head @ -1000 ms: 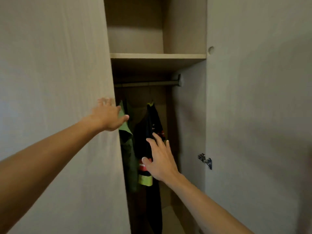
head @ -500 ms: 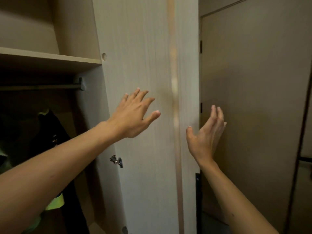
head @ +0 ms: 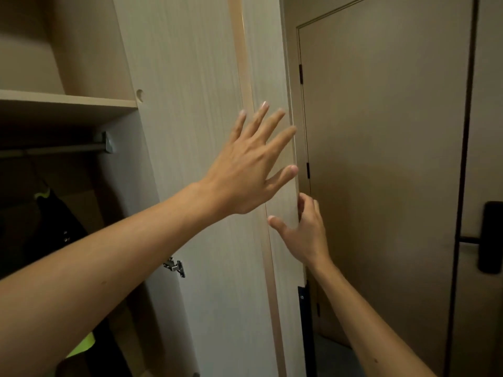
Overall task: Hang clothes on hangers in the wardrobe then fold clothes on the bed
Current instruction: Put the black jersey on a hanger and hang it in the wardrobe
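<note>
The light wood wardrobe door [head: 196,131] stands open in the middle of the view. My left hand [head: 247,164] is spread flat with straight fingers over the door near its right edge. My right hand [head: 302,232] is lower, its fingers curling behind the door's right edge and its thumb on the front face. Inside the wardrobe at the left, a black garment with neon yellow trim [head: 54,227] hangs below the metal rail [head: 54,149]. No hanger is plainly visible.
A wardrobe shelf [head: 68,102] runs above the rail. A metal hinge [head: 175,266] sits on the door's inner face. To the right is a closed brown room door [head: 381,159] with a dark handle [head: 490,238].
The view turned right, away from the hanging clothes. My left hand moved right across the wardrobe door to its edge. My right hand came in from the open air and took the door's edge.
</note>
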A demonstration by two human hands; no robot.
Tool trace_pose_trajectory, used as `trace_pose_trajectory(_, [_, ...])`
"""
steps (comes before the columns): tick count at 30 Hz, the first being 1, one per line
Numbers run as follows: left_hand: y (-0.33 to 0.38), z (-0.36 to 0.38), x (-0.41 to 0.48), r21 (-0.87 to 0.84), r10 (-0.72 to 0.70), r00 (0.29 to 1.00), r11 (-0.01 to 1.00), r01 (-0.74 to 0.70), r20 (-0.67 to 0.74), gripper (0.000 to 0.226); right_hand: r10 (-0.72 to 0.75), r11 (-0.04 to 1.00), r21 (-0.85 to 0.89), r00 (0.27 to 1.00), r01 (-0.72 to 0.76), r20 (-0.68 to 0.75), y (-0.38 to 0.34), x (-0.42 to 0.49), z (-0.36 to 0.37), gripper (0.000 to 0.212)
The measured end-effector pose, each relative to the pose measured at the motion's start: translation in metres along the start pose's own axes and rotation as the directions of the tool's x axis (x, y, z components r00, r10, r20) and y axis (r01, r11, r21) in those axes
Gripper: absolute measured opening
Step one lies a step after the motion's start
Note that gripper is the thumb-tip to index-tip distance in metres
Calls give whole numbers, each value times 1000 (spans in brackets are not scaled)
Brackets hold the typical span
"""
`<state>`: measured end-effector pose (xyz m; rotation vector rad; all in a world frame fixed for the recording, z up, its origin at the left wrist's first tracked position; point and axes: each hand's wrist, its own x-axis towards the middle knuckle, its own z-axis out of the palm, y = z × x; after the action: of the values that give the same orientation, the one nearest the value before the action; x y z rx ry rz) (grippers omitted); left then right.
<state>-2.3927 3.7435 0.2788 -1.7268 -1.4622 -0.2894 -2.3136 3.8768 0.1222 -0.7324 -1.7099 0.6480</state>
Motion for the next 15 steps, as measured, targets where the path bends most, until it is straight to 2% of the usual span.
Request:
trace_pose_trajectory(3, [4,-18,5,133,123,991,984,-115,-54,69,-90,986,135,993,99,-74,-18,-26,4,56])
trace_pose_trajectory(7, [2,-42,1,264,226,974,938,-225,28,69,-145,959,227,983,168,-112,-50,-64,18,47])
trace_pose_trajectory(10, [-9,-52,-15,347,148,983,921,-177,110,69,-216,904,373,976,208,-21,-72,-98,31,46])
trace_pose_trajectory(13, [-21,-61,-39,459,-12,989,886,-58,150,69,-229,893,420,967,162,115,-91,-132,52,67])
trace_pose_trajectory(15, [-26,-69,-57,549,-124,977,836,8,175,69,-307,878,415,946,239,105,-103,-151,72,75])
